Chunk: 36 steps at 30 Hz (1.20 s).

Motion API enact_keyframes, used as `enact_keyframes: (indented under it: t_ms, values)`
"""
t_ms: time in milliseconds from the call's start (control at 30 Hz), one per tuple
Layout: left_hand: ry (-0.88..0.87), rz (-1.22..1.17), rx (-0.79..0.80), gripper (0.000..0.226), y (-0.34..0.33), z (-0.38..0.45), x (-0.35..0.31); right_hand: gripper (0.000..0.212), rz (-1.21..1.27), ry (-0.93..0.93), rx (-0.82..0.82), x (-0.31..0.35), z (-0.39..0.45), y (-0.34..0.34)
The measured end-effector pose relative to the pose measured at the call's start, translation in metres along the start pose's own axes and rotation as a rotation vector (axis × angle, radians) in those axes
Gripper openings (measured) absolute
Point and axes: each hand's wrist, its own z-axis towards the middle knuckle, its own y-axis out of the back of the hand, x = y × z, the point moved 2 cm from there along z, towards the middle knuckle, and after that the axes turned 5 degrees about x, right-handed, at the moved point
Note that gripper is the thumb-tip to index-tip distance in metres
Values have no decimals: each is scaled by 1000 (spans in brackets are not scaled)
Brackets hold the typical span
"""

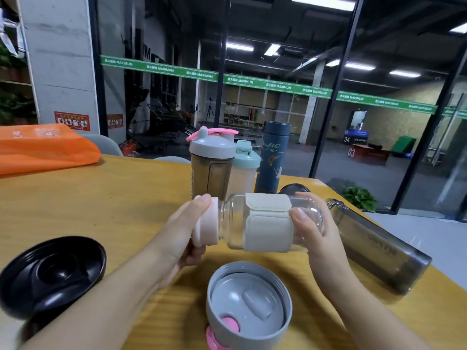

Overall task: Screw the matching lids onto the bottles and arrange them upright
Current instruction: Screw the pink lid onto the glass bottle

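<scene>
Yellow wooden counter (75,198) up front, glass wall behind, dim gym hall beyond. Held level in the air above the counter: clear glass bottle (232,221) in a cream sleeve (267,223), base end clasped by the right hand (318,231) with fingers curled round bare glass, neck end capped by a pink lid (206,223) wrapped in the left hand (187,238). Likely mid-screwing, with the lid's seating on the thread hidden by the fingers. Risk of cross-threading with the bottle sideways and the lid possibly a touch askew. Risk of a slip too, given smooth glass under the right fingers rather than the sleeve; directly below, an upturned grey lid (249,306) ready to be struck or knocked. To the right, a smoky grey bottle (379,251) lying on its side near the counter's edge, uncapped, liable to roll off if nudged by an elbow. Black lid (50,274) lying to the left. Already upright and capped at the back: a grey-lidded shaker (211,168), a mint shaker (243,170), a blue flask (271,160). Legible writing: "MAXIMUM" repeated along the green band on the glass, beside characters too small to read; "03" and "04" on boxes in the hall. Print on the smoky bottle and the shaker too blurred to read.
</scene>
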Motion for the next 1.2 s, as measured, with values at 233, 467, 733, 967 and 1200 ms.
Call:
enact_keyframes:
  t_ms: [233, 467, 733, 967, 1200]
  values:
    - [137, -36, 17, 45, -1, -5, -2, 57, -96, 81, 15, 4, -5, 2]
    - [-6, -1, 40, 42, 3, 1, -2, 59, -74, 53, 6, 1, -3, 0]
    - [-162, -54, 120, 60, 10, 2, -4, 71, 31, -97, -35, -4, -2, -5]
    - [-187, -172, 221, 79, 11, 2, -6, 70, 46, -175, -75, -9, 1, -4]
    - [-155, -243, 155, 51, 7, 2, -6, 75, 22, -205, -85, -13, 1, -3]
